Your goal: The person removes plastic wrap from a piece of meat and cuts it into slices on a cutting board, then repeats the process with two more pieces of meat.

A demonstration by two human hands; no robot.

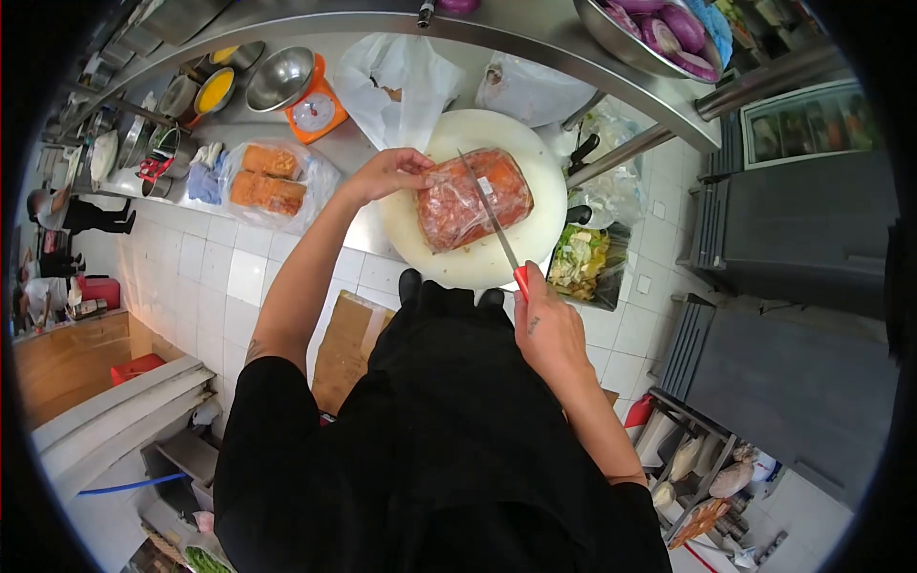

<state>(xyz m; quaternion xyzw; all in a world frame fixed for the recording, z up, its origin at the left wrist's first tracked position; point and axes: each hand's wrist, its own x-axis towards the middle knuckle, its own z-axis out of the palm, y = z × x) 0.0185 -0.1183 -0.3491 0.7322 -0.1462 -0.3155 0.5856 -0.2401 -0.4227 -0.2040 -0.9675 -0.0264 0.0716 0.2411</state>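
Note:
A block of reddish meat in clear plastic wrap [444,205] lies on a round white cutting board [411,244]. My left hand [392,174] is at the block's upper left corner, its fingers bent and gripping the wrapped edge. In my right hand [551,325] is a knife [495,222], held by its red handle. Its long blade runs slantwise across the top of the block, past a small white label on the wrap.
Left of the board are an orange scale [313,110], a metal bowl [280,80] and a bag of browned slabs [267,186]. A white plastic bag [396,86] sits behind. Black-handled knives and a bin of scraps [580,263] are right. A steel shelf [535,53] overhangs the counter.

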